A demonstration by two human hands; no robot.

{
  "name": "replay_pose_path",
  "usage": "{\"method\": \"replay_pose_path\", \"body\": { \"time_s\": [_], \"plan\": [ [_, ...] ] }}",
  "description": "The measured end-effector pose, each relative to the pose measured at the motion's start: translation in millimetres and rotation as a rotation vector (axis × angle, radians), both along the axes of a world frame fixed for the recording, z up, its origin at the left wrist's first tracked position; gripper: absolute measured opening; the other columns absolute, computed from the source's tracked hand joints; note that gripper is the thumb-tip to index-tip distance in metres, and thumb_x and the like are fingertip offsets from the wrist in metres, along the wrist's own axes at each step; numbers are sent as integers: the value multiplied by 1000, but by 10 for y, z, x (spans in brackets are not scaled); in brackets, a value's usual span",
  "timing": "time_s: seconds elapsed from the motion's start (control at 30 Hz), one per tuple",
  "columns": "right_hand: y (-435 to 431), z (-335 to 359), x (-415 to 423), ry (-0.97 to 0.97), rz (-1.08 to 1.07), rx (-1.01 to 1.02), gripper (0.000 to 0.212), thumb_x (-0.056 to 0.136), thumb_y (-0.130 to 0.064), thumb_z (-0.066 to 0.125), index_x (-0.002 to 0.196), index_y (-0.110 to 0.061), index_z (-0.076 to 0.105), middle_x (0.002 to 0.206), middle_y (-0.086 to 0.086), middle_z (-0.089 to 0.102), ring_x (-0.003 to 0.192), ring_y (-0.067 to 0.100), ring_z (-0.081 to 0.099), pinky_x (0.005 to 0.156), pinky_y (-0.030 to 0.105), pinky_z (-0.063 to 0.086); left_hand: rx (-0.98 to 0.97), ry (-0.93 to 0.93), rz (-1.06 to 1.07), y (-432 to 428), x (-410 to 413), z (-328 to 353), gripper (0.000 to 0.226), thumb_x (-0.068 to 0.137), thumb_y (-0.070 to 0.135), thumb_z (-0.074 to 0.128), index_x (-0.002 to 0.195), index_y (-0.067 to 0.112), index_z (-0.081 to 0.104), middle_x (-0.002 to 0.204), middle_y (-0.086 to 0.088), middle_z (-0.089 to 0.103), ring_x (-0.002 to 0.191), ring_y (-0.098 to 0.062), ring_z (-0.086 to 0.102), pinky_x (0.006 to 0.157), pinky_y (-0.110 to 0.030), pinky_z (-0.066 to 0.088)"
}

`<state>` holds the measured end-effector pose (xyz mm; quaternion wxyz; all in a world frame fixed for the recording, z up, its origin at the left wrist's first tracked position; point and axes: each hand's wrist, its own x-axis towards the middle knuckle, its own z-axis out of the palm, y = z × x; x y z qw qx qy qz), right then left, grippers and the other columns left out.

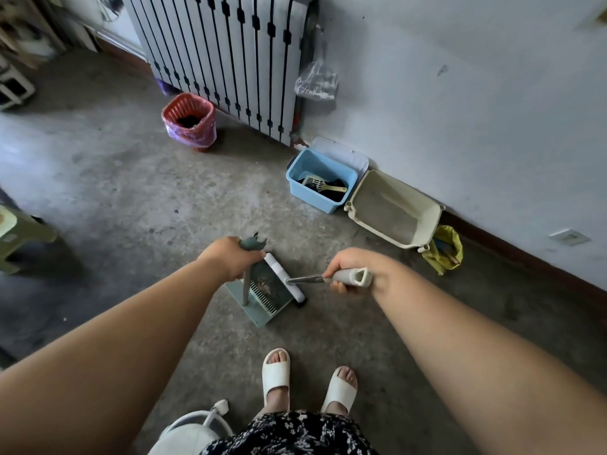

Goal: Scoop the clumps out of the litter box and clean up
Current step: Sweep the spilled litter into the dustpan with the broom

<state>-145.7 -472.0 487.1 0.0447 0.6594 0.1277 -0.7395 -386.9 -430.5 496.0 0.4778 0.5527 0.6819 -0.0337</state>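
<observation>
My left hand [230, 257] grips the top of the upright handle of a grey-green dustpan [262, 297] standing on the concrete floor. My right hand [351, 270] grips the pale handle of a broom [295, 280] whose white head lies at the dustpan's mouth. Dark dirt lies inside the pan. The cream litter box [394, 211] with grey litter stands against the wall at the right. A blue bin [322, 182] beside it holds a pale yellow litter scoop [315, 182].
A red waste basket [189, 123] lined with a purple bag stands left of the white radiator cover [230, 54]. A yellow bag [443, 247] lies right of the litter box. A green stool [19, 234] is at the left, a white object [193, 428] by my feet.
</observation>
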Motion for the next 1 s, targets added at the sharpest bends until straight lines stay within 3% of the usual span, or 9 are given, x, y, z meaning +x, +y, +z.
{"method": "replay_pose_path", "body": {
  "time_s": [0.13, 0.27, 0.37, 0.47, 0.57, 0.67, 0.77, 0.83, 1.0],
  "plan": [
    [109, 262, 101, -47, -138, 87, 23, 92, -13, 42, 71, -3, 45, 56, 8, 47, 36, 13, 45, 32, 15, 36, -244, -138, 229, 15, 90, 8, 43, 81, 49, 68, 76, 9, 55, 75, -11, 57, 60, -24, 54, 57, -28, 44],
    [89, 288, 156, -40, -234, 134, 25, 90, -17, 41, 70, -4, 45, 63, 7, 42, 45, 13, 40, 32, 13, 31, -139, -45, 210, 41, 201, -55, 51, 81, 58, 62, 69, 9, 57, 66, -11, 55, 55, -24, 49, 61, -29, 42],
    [-4, 396, 227, -90, -340, 185, 19, 87, -12, 43, 70, -5, 46, 60, 9, 42, 33, 13, 41, 32, 12, 31, -82, 0, 117, 39, 386, -5, 51, 82, 58, 57, 75, 7, 59, 71, -12, 58, 59, -26, 52, 62, -30, 43],
    [-122, 526, 407, -112, -409, 271, 14, 86, -7, 42, 75, -10, 49, 59, 8, 43, 40, 13, 42, 32, 12, 30, -97, 7, -3, 40, 643, 95, 48, 83, 55, 57, 79, 7, 57, 67, -10, 55, 52, -23, 48, 57, -27, 40],
    [-256, 704, 669, -149, -544, 400, 23, 92, -14, 37, 79, -10, 55, 54, 9, 50, 32, 14, 47, 31, 11, 27, -101, 6, -162, 58, 986, 226, 46, 85, 52, 58, 77, 6, 57, 66, -10, 55, 51, -22, 47, 56, -26, 40],
    [-483, 886, 1093, -184, -792, 527, 40, 95, -22, 30, 84, -2, 64, 52, 14, 61, 36, 21, 59, 32, 16, 40, -83, 5, -326, 49, 1502, 401, 45, 82, 49, 64, 79, 4, 60, 68, -13, 58, 54, -24, 51, 55, -26, 42],
    [-720, 1047, 1444, -60, -972, 611, 37, 90, -5, 27, 98, 2, 62, 64, 26, 66, 51, 30, 67, 44, 29, 56, -68, -11, -490, -53, 1977, 554, 46, 82, 46, 67, 90, 1, 64, 77, -14, 58, 63, -25, 53, 59, -28, 42],
    [-942, 1108, 1728, -126, -919, 709, 29, 91, 4, 33, 105, -3, 57, 72, 26, 67, 57, 31, 68, 51, 31, 58, -47, -24, -586, -186, 2356, 617, 46, 81, 45, 68, 95, 1, 65, 79, -13, 57, 66, -24, 51, 61, -29, 41],
    [-1567, 1294, 2431, -562, -686, 785, 19, 84, -13, 69, 101, -10, 61, 67, 17, 68, 48, 24, 62, 48, 30, 51, -38, -82, -694, -590, 3266, 755, 33, 82, 37, 70, 85, 4, 64, 69, -8, 54, 54, -19, 47, 54, -26, 40]
  ]
}}
